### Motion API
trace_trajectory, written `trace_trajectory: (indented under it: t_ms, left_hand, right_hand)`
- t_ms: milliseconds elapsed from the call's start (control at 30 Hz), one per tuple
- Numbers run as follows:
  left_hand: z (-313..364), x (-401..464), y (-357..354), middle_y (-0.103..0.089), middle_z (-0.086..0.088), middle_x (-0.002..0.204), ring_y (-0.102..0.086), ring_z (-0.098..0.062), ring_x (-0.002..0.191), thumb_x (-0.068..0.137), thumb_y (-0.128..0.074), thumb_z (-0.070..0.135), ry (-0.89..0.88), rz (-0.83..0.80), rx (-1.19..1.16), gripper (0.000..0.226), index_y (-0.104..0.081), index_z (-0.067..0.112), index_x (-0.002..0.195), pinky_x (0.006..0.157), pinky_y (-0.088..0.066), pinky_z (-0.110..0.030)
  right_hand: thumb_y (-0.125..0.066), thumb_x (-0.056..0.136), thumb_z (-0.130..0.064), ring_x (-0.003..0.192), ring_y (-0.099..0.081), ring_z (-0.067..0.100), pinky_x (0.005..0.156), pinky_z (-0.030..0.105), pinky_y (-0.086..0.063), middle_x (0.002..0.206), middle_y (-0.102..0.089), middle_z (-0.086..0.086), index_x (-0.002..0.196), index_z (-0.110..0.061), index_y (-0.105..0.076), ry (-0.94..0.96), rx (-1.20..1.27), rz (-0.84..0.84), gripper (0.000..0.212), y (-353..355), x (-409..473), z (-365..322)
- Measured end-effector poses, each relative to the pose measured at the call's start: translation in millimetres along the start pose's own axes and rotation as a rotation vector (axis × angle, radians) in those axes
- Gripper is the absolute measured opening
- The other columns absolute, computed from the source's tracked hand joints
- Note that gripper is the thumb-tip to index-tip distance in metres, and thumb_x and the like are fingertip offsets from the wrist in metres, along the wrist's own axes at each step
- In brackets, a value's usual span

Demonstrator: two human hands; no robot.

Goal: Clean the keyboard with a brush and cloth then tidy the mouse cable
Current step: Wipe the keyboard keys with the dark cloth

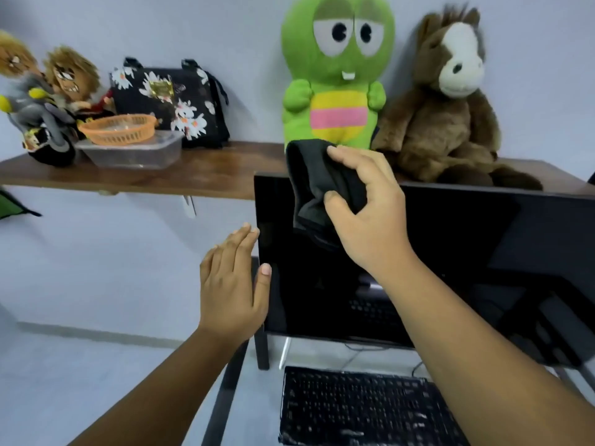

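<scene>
Black cloth (317, 188) bunched in right hand (370, 214), raised at the top left corner of the dark monitor (467, 252). Right grip closed on the cloth: thumb and fingers pinch its folds, loose end hangs down over the screen. Left hand (233, 284) flat against the monitor's left edge, grip wide and empty, fingers straight, thumb on the front bezel. Black keyboard (360, 410) lies on the surface below the monitor, partly hidden under the right forearm, untouched by either hand. Wooden shelf (199, 175) behind the monitor carries a green plush (335, 75), a brown horse plush (450, 101), a floral bag (170, 101), an orange basket (117, 128) in a clear tub (135, 152). Brush and mouse cable not made out.
</scene>
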State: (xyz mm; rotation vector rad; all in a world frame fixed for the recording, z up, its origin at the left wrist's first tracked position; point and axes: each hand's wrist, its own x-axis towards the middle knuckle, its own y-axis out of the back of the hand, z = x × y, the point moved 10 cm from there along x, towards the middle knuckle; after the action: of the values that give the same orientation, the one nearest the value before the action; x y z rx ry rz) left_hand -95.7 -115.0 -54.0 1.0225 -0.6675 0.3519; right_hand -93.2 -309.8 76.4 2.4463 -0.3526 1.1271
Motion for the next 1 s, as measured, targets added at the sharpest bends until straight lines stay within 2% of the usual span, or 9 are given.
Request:
trace_trajectory:
  t_ms: [67, 167, 367, 500, 667, 767, 833, 867, 1000]
  left_hand:
    - [4.7, -20.3, -15.4, -0.047, -0.004, 0.145, -0.04, -0.022, 0.136, 0.095, -0.037, 0.033, 0.018, -0.018, -0.018, 0.051, -0.045, 0.012, 0.141, 0.11, -0.03, -0.046]
    - [2.2, -54.7, -43.1, -0.047, -0.002, 0.144, -0.04, -0.02, 0.136, 0.095, -0.036, 0.034, 0.081, -0.101, -0.026, 0.05, -0.045, 0.014, 0.14, 0.111, -0.029, -0.045]
    - [-22.0, -129.6, -107.2, -0.045, 0.002, 0.147, -0.037, -0.016, 0.138, 0.095, -0.025, 0.042, 0.201, -0.347, 0.043, 0.056, -0.04, 0.018, 0.144, 0.115, -0.018, -0.037]
    - [-48.1, -178.8, -149.0, -0.035, 0.003, 0.154, -0.027, -0.016, 0.144, 0.094, -0.017, 0.049, 0.352, -0.577, 0.075, 0.065, -0.029, 0.021, 0.151, 0.119, -0.012, -0.039]
    - [-65.3, -227.6, -188.7, -0.015, 0.006, 0.162, -0.012, -0.013, 0.149, 0.101, -0.03, 0.044, 0.427, -0.84, 0.048, 0.06, -0.011, 0.028, 0.155, 0.12, -0.006, -0.036]
    - [-65.9, -240.5, -204.6, -0.012, 0.005, 0.162, -0.014, -0.015, 0.149, 0.101, -0.032, 0.045, 0.416, -0.918, 0.007, 0.057, -0.012, 0.035, 0.154, 0.119, -0.01, -0.037]
    - [-65.6, -245.0, -209.9, -0.013, 0.004, 0.162, -0.016, -0.017, 0.148, 0.101, -0.032, 0.046, 0.413, -0.939, -0.003, 0.055, -0.014, 0.039, 0.153, 0.117, -0.014, -0.039]
    - [-66.3, -246.5, -212.9, -0.014, 0.004, 0.162, -0.017, -0.018, 0.148, 0.101, -0.033, 0.047, 0.413, -0.944, -0.013, 0.055, -0.016, 0.041, 0.152, 0.117, -0.016, -0.04]
    - [-69.5, -248.3, -218.4, -0.018, 0.005, 0.161, -0.017, -0.016, 0.148, 0.099, -0.037, 0.048, 0.419, -0.944, -0.039, 0.056, -0.018, 0.042, 0.151, 0.117, -0.018, -0.04]
  right_hand:
    - [-0.064, 0.079, 0.005, 0.123, -0.05, 0.004, 0.106, 0.023, -0.04, 0.124, -0.054, 0.002, 0.123, -0.009, -0.064, -0.028, 0.011, -0.04, 0.046, 9.8, -26.5, 14.4]
    - [-0.064, 0.081, 0.007, 0.124, -0.048, 0.001, 0.103, 0.016, -0.039, 0.125, -0.053, 0.0, 0.121, -0.01, -0.066, -0.108, 0.015, -0.1, 0.043, 18.5, -73.2, 42.3]
    - [-0.058, 0.082, 0.008, 0.118, -0.048, -0.005, 0.098, 0.011, -0.04, 0.122, -0.051, -0.014, 0.121, -0.015, -0.067, -0.456, -0.039, -0.234, 0.046, 9.6, -199.1, 135.2]
    - [-0.052, 0.086, 0.002, 0.098, -0.053, -0.008, 0.078, 0.018, -0.052, 0.12, -0.048, -0.015, 0.128, -0.021, -0.062, -0.692, -0.132, -0.445, 0.049, -13.9, -277.5, 196.7]
    - [-0.048, 0.094, -0.009, 0.066, -0.054, 0.003, 0.056, 0.01, -0.042, 0.129, -0.043, -0.012, 0.135, -0.023, -0.055, -0.822, -0.298, -0.69, 0.044, -36.6, -332.1, 240.1]
    - [-0.053, 0.092, -0.035, 0.089, -0.056, 0.009, 0.073, 0.022, -0.052, 0.138, -0.036, -0.014, 0.138, -0.032, -0.049, -0.826, -0.412, -0.802, 0.046, -49.2, -346.2, 250.7]
    - [-0.057, 0.082, -0.061, 0.108, -0.051, 0.014, 0.084, 0.033, -0.053, 0.139, -0.031, -0.018, 0.138, -0.039, -0.044, -0.774, -0.531, -0.88, 0.062, -52.3, -350.0, 253.0]
    - [-0.059, 0.079, -0.064, 0.11, -0.049, 0.016, 0.084, 0.036, -0.054, 0.139, -0.031, -0.018, 0.138, -0.041, -0.042, -0.749, -0.587, -0.909, 0.065, -52.7, -352.4, 254.9]
    - [-0.058, 0.088, -0.033, 0.096, -0.058, 0.023, 0.075, 0.037, -0.057, 0.131, -0.043, -0.01, 0.128, -0.034, -0.053, -0.745, -0.709, -0.766, 0.041, -37.8, -345.2, 267.1]
